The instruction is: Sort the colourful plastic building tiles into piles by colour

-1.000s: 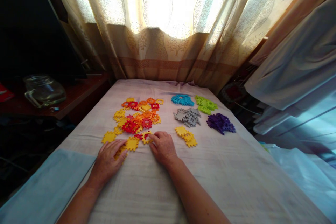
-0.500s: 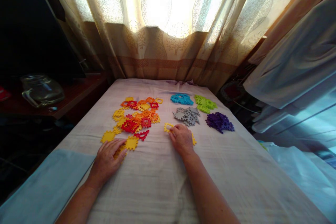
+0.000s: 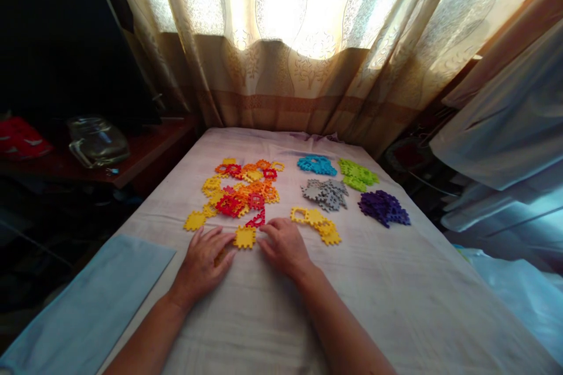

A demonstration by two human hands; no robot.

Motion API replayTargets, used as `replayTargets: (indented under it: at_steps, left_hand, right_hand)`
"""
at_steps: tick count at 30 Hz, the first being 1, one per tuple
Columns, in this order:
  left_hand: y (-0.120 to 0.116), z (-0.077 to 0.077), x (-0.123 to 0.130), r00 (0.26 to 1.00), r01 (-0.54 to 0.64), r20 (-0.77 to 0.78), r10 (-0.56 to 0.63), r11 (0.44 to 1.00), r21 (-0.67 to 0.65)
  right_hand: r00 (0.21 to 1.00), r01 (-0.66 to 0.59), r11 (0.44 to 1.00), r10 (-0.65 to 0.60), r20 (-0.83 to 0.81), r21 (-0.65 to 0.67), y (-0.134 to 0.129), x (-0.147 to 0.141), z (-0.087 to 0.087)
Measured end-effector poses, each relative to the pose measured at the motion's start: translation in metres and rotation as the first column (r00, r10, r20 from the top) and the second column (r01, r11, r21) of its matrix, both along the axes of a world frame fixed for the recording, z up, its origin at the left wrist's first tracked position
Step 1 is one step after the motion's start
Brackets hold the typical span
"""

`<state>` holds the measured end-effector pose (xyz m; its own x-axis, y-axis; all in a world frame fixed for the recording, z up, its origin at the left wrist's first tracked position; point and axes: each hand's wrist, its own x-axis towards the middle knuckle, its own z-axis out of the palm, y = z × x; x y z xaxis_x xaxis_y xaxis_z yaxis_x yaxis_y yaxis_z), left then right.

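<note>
My left hand (image 3: pixel 204 259) lies low over the cloth with its fingers spread, and part of a yellow interlocking piece (image 3: pixel 219 256) shows between its thumb and fingers. Just right of those fingertips is a square yellow toothed tile (image 3: pixel 244 237). My right hand (image 3: pixel 285 244) reaches in from the tile's other side; its fingers are apart and hold nothing visible. Behind my hands lies a mixed heap of yellow, orange and red pieces (image 3: pixel 241 198). A small yellow group (image 3: pixel 317 221), including a frame-shaped piece, rests beyond my right hand.
Sorted piles stand at the back right: blue (image 3: pixel 316 164), green (image 3: pixel 357 175), grey (image 3: pixel 326 194) and purple (image 3: pixel 384 208). A light blue cloth (image 3: pixel 127 287) covers the left edge. A glass jug (image 3: pixel 97 142) stands on a dark red side table. Curtains (image 3: pixel 281 82) hang behind.
My right hand has let go of the yellow frame piece at the small yellow group and moved left to the square tile. The view has turned slightly left.
</note>
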<state>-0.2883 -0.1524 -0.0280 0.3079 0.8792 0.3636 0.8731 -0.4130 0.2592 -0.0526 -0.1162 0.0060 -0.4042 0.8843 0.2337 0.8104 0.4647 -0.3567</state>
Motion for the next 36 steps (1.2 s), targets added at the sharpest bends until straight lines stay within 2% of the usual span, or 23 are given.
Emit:
replayTargets:
  at_steps: [3, 7, 10, 14, 18, 22, 25, 27, 30, 36]
  left_hand:
    - [-0.003, 0.002, 0.006, 0.999, 0.054, -0.001, -0.054, 0.998, -0.023]
    - [-0.003, 0.001, 0.006, 0.997, 0.076, -0.001, -0.076, 0.997, -0.026]
    - [0.0, -0.002, 0.003, 0.998, 0.058, 0.024, -0.058, 0.998, 0.004]
    - [0.002, -0.005, -0.002, 0.999, 0.032, 0.041, -0.033, 0.999, 0.031]
    - [0.003, -0.006, -0.006, 1.0, 0.01, 0.028, -0.011, 0.999, 0.043]
    - [0.004, -0.005, -0.014, 1.0, -0.016, -0.016, 0.017, 0.997, 0.074]
    - [0.005, -0.006, -0.022, 0.995, -0.057, -0.075, 0.061, 0.997, 0.056]
    - [0.006, -0.008, -0.028, 0.989, -0.088, -0.116, 0.092, 0.995, 0.04]
    - [0.007, -0.01, -0.035, 0.979, -0.125, -0.156, 0.13, 0.991, 0.039]
    - [0.008, -0.008, -0.039, 0.98, -0.131, -0.145, 0.136, 0.99, 0.042]
  right_hand:
    - [0.995, -0.091, 0.995, 0.092, 0.047, -0.027, -0.009, -0.016, -0.003]
    - [0.992, -0.083, 0.996, 0.086, 0.096, -0.035, -0.012, -0.024, -0.003]
    - [0.995, -0.075, 0.997, 0.077, 0.059, -0.036, -0.009, -0.018, 0.006]
    - [0.998, 0.048, 0.994, -0.052, -0.046, -0.099, 0.001, 0.018, 0.03]
    - [0.975, 0.205, 0.949, -0.22, -0.036, -0.24, 0.013, 0.085, 0.046]
    - [0.926, 0.319, 0.856, -0.372, -0.057, -0.408, 0.017, 0.153, 0.04]
    - [0.886, 0.401, 0.79, -0.463, -0.024, -0.464, 0.018, 0.184, 0.026]
    - [0.861, 0.46, 0.763, -0.509, 0.016, -0.454, 0.019, 0.193, 0.017]
    - [0.837, 0.52, 0.756, -0.544, 0.061, -0.397, 0.023, 0.192, 0.008]
    - [0.739, 0.667, 0.71, -0.67, 0.079, -0.226, 0.027, 0.18, 0.014]
